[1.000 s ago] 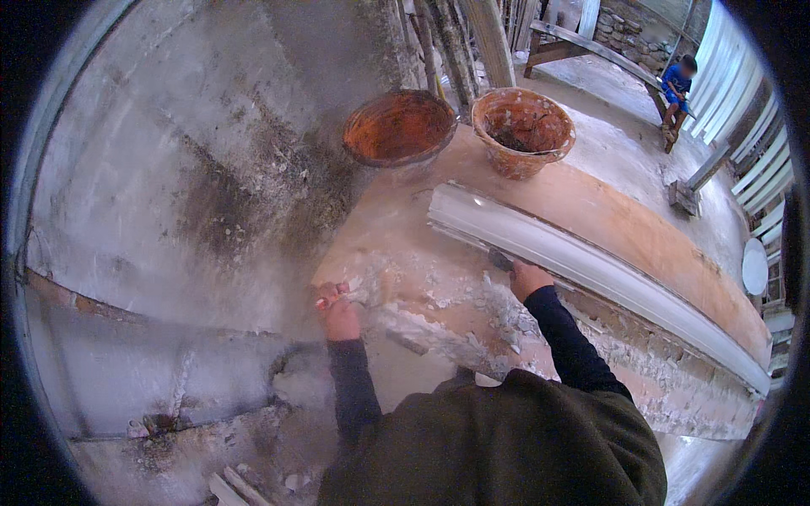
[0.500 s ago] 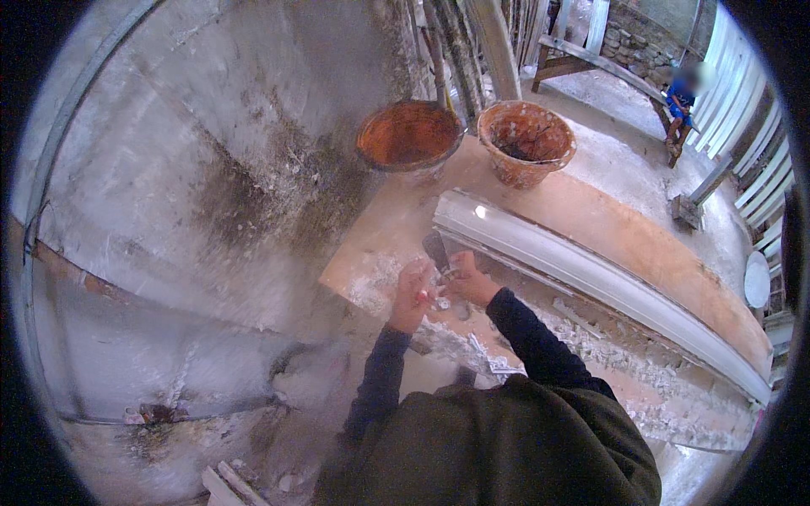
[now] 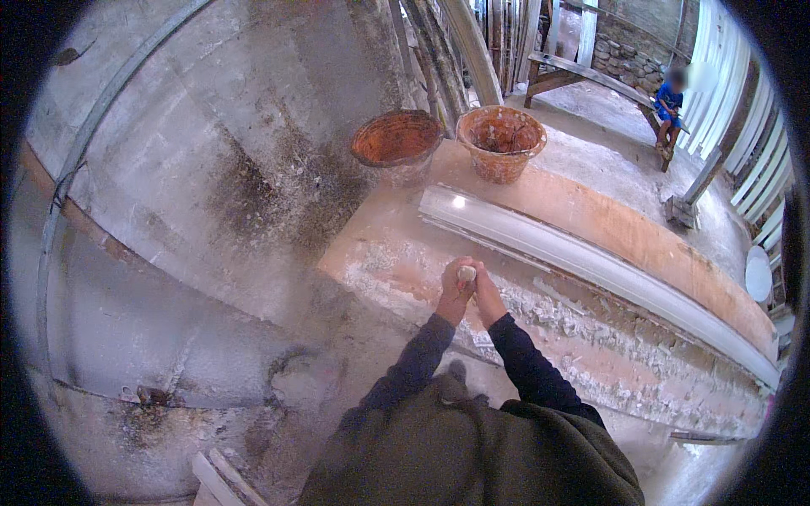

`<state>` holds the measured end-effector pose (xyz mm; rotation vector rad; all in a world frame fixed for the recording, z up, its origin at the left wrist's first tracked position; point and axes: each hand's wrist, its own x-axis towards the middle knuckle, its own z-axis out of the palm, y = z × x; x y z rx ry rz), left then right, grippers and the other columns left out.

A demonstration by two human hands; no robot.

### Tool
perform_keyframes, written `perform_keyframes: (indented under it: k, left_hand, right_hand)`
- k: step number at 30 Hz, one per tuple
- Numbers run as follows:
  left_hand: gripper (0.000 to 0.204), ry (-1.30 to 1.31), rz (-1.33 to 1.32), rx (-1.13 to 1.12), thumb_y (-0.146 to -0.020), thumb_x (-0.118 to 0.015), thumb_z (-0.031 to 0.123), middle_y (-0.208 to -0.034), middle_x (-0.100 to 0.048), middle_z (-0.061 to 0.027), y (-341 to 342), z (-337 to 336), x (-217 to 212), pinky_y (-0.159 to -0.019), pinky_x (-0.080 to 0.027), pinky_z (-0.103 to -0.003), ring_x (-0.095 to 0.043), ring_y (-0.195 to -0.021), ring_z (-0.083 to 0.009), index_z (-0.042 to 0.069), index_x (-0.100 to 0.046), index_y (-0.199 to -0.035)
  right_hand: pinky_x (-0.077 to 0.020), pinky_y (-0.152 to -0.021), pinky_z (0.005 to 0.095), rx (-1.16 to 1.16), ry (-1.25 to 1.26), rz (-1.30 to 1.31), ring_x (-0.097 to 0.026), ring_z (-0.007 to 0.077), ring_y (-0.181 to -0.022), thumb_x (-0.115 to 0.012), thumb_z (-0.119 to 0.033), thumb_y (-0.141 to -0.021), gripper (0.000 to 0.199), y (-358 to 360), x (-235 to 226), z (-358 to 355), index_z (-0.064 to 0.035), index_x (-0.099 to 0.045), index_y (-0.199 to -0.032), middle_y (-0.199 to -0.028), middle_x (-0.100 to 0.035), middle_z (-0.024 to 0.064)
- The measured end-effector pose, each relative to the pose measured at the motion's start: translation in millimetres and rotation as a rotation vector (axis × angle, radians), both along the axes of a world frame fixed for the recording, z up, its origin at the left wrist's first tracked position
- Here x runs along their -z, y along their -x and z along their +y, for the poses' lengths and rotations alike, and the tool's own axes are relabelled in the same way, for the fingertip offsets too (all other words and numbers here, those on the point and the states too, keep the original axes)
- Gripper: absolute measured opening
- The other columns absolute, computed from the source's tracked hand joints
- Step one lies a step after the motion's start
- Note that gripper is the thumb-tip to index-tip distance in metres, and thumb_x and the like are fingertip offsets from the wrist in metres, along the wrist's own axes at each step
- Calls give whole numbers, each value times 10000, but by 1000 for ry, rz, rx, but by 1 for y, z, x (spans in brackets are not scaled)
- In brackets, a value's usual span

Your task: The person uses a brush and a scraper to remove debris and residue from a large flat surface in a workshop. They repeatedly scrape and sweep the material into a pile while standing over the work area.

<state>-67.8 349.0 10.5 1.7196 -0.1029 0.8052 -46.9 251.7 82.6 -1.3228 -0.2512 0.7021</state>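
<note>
My left hand (image 3: 453, 297) and my right hand (image 3: 487, 297) are pressed together, closed around a scraper (image 3: 467, 273). Only the pale rounded end of its handle shows, pointing up; the blade is hidden beneath my fingers. Both hands are low over the plaster-crusted near part of a long wooden board (image 3: 616, 207). Beyond them lies a long white plaster moulding (image 3: 591, 261), running from the middle toward the right, apart from my hands.
Two orange, plaster-stained buckets (image 3: 396, 139) (image 3: 501, 143) stand at the board's far end. A person in blue (image 3: 671, 110) sits on a wooden bench (image 3: 591, 74) at the far right. White strips (image 3: 764, 160) lean along the right side. Grey stained sheeting (image 3: 211, 110) spreads left.
My hands were apart, with the scraper's dark blade showing above the right one. They have come together on the handle and moved slightly right, and the blade has gone out of sight.
</note>
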Motion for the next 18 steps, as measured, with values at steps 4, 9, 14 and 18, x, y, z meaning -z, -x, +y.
perform_keyframes:
  k: [4, 9, 14, 18]
  left_hand:
    - [327, 305, 132, 25, -823, -566, 138, -1044, -448, -68, 14, -11, 12, -830, -383, -303, -455, -960, -170, 88, -395, -1097]
    - [332, 324, 200, -174, -817, -559, 129, -1053, -450, -62, 18, -1, -6, -752, -425, -276, -479, -897, -151, 86, -383, -1096]
    - [307, 644, 245, -67, -803, -579, 136, -1037, -481, -54, 24, 38, -13, -716, -444, -256, -504, -853, -128, 65, -416, -1053]
    - [317, 401, 215, -98, -787, -610, 165, -1017, -502, -44, 34, 96, 6, -731, -452, -258, -533, -839, -133, 54, -458, -1043]
  right_hand:
    - [-333, -934, 378, -86, -77, -63, -390, 221, -1173, -448, -414, -858, 560, -3, 51, -14, -142, -303, -1325, -1307, -364, 88]
    - [-420, -836, 368, -12, 265, -703, -517, 291, -1037, -591, -204, -764, 644, 12, 67, 4, -142, -276, -1322, -1159, -505, 157]
    - [-464, -709, 430, -2, 816, -889, -570, 369, -815, -523, -200, -778, 506, 14, 51, 50, -131, -358, -1251, -856, -597, 195]
    - [-470, -688, 399, 63, 763, -1046, -579, 312, -782, -561, -153, -740, 299, 7, 44, 62, -90, -538, -1032, -788, -617, 115]
